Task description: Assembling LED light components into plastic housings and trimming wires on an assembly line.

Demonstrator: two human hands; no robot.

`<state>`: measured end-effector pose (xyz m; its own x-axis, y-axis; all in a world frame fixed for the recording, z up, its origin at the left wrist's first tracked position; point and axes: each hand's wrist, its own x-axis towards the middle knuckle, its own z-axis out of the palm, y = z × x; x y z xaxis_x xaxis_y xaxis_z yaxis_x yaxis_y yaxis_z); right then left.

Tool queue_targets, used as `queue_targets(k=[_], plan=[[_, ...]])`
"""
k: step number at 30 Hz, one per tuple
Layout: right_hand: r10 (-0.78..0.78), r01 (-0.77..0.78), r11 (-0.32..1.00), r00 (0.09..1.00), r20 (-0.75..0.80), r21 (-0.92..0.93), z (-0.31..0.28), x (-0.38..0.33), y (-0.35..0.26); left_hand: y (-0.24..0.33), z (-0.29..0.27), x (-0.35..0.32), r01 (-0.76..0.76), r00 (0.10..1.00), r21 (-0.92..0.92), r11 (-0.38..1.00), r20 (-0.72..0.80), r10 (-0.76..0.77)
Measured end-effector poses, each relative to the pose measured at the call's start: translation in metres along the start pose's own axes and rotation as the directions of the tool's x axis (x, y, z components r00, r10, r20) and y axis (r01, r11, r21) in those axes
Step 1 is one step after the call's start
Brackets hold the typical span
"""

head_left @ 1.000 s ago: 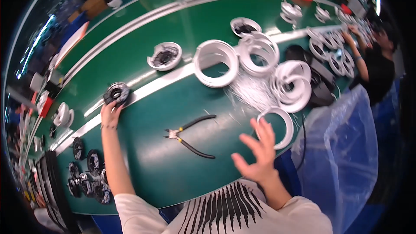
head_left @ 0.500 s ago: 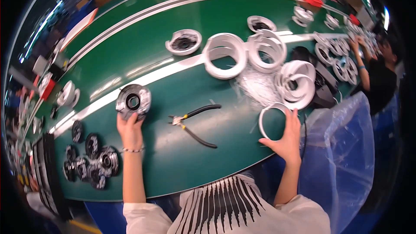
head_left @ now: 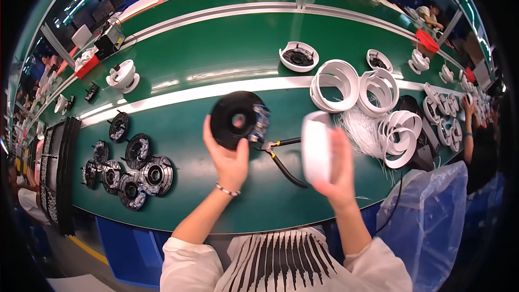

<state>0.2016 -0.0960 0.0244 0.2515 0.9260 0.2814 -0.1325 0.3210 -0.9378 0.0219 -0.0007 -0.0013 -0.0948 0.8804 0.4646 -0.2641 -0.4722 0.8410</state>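
Raised over the green bench, a black round plastic base (head_left: 224,121) with a circuit board along one side and a hole in its middle is gripped by my left hand (head_left: 227,163). My right hand (head_left: 341,176), blurred by motion, holds a white plastic ring (head_left: 315,148) turned edge-on, apart from the base. Diagonal cutters (head_left: 286,170) with black handles lie on the bench between my hands, their head partly behind the base. To the right sit white rings (head_left: 334,85) beside a heap of clear-white cable ties (head_left: 357,127).
Several black bases (head_left: 155,176) lie at the left, near a dark rack (head_left: 54,184). White housings (head_left: 299,57) stand across the bench. A clear plastic bag (head_left: 427,205) hangs at the front right. A co-worker's arm (head_left: 468,124) is at the far right.
My left hand has brought the black base rightward, close to the cutters. My right hand has lifted the white ring off the bench and moved it left toward the base. The view has shifted.
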Motion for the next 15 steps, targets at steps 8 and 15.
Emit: queue_targets(k=[8,15], plan=[[0.021,-0.023,1.000,0.988,0.154,0.008,0.070,0.034,0.036,-0.003,-0.016,-0.020,0.295,0.841,-0.057,0.954,0.490,-0.231],[-0.027,0.152,0.899,0.955,0.295,-0.411,0.051,0.043,0.058,-0.018,-0.033,-0.001,0.826,0.550,-0.375,0.422,0.704,-0.450]])
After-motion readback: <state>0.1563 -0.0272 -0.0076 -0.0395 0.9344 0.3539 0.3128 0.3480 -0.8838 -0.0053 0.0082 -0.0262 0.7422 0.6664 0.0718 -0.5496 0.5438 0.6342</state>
